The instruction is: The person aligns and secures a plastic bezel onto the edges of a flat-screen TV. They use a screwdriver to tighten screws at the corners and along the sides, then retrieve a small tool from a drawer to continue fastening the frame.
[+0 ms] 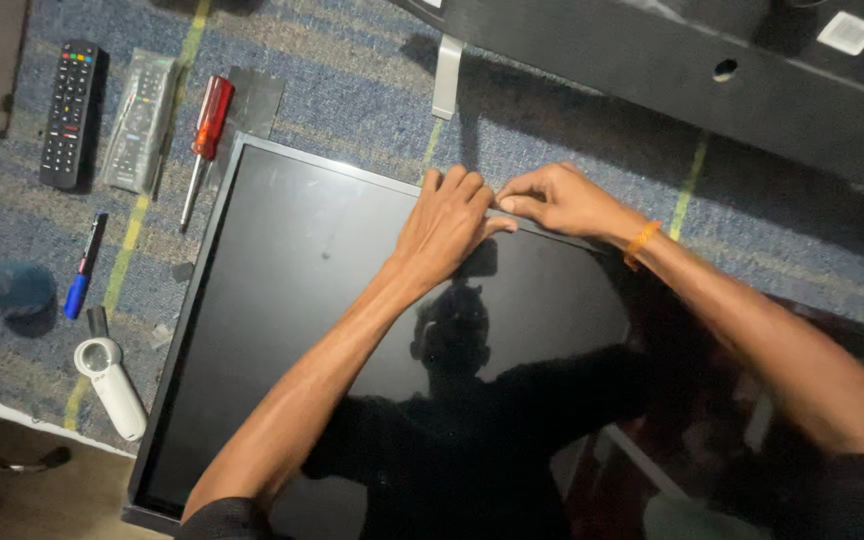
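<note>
One view only, from the person's head, and it's looking steeply down, almost straight onto the floor. The camera sits close: both forearms run up from the bottom edge to the left hand [447,222] and right hand [555,200] just above mid-frame. The flat black screen [292,300] fills the centre and lies skewed, its far edge slanting down to the right. Its glass mirrors the wearer's dark outline leaning over it. Carpet [352,80] fills the top and left, with a strip of bare floor [42,500] at bottom left.
</note>
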